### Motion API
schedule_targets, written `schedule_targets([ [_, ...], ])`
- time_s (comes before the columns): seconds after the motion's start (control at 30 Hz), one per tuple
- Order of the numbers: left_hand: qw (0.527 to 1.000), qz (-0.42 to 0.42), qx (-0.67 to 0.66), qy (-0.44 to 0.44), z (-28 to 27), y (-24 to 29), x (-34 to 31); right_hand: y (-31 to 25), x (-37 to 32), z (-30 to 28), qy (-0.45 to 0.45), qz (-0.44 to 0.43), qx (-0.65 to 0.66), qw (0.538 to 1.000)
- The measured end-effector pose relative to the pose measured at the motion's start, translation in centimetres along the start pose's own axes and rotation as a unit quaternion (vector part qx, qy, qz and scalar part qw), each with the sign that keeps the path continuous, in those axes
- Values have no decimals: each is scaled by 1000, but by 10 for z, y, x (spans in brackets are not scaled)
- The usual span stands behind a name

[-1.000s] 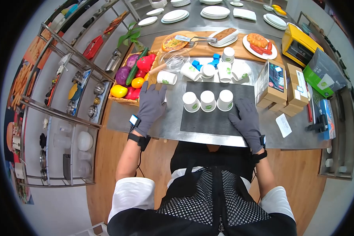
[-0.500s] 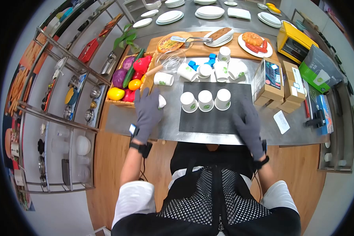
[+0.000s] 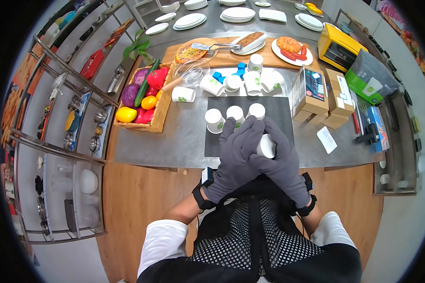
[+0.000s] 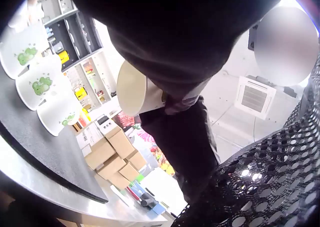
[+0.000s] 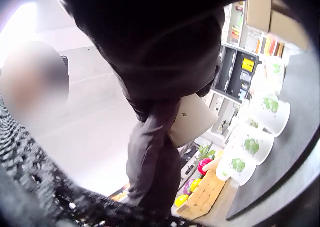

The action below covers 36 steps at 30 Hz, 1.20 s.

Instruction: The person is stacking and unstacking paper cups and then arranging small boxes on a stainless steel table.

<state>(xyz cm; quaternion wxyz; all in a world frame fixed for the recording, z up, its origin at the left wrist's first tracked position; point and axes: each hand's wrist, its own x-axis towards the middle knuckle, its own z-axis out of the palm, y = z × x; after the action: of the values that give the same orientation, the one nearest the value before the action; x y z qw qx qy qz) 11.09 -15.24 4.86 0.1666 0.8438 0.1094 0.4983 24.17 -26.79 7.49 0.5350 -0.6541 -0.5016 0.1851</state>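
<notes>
A white paper cup point(image 3: 266, 146) is held between both gloved hands at the near edge of the black mat point(image 3: 213, 147). My left hand point(image 3: 235, 155) curls against its left side, and my right hand point(image 3: 282, 162) wraps its right side. The cup point(image 4: 133, 89) lies tilted beneath the left fingers in the left wrist view; in the right wrist view the cup point(image 5: 192, 122) shows between the two hands. Just beyond, three upside-down cups stand in a row: left point(image 3: 215, 120), middle point(image 3: 235, 114) and right point(image 3: 256, 112). The fingers partly hide the middle one.
Several cups, some on their sides point(image 3: 183, 94), and blue cubes point(image 3: 241, 66) lie behind the mat. A vegetable basket point(image 3: 161, 111) is at left, cardboard boxes point(image 3: 309, 101) at right. Farther back are a whisk point(image 3: 192, 74), a wooden board point(image 3: 217, 59) and a yellow oven point(image 3: 337, 47).
My left hand has moved right from beside the basket, bringing a cup over the mat. My right hand has come left from the mat's right edge, and both now hold the cup.
</notes>
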Motion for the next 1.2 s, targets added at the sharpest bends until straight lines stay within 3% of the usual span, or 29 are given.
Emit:
schedule_targets([
  [0.03, 1000, 0, -3, 2, -4, 1, 3, -1, 4, -6, 18, 7, -16, 1000],
  [0.1, 993, -56, -29, -102, -24, -2, 7, 2, 13, -15, 90, -21, -48, 995],
  [0.23, 997, -15, 80, 1, -44, -42, -33, 12, 38, -32, 89, 71, -148, 982],
  [0.3, 982, -101, 152, 45, -51, -69, -58, 42, 41, -28, 101, 84, -228, 965],
  [0.33, 982, -101, 151, 46, -52, -87, -73, 55, 43, -27, 101, 83, -229, 965],
  [0.43, 940, -307, 143, -52, -53, -111, -96, 78, 52, -18, 109, 65, -254, 959],
  [0.47, 939, -309, 143, -52, -53, -115, -99, 83, 56, -16, 106, 87, -255, 957],
  [0.53, 931, -302, 133, -158, -59, -112, -72, 101, 58, -8, 103, 108, -256, 955],
  [0.7, 943, -242, 172, -151, -44, -132, -86, 164, 43, 5, 196, 68, -218, 954],
  [0.83, 940, -199, 244, -131, -29, -151, -100, 164, 36, 3, 194, 83, -214, 954],
  [0.9, 940, -210, 232, -139, -26, -156, -98, 159, 36, 2, 177, 138, -154, 962],
  [1.1, 948, -179, 233, -126, -24, -161, -92, 171, 45, 3, 166, 80, -143, 973],
  [1.2, 950, -183, 214, -138, -29, -154, -78, 172, 51, 1, 128, 116, -96, 980],
])
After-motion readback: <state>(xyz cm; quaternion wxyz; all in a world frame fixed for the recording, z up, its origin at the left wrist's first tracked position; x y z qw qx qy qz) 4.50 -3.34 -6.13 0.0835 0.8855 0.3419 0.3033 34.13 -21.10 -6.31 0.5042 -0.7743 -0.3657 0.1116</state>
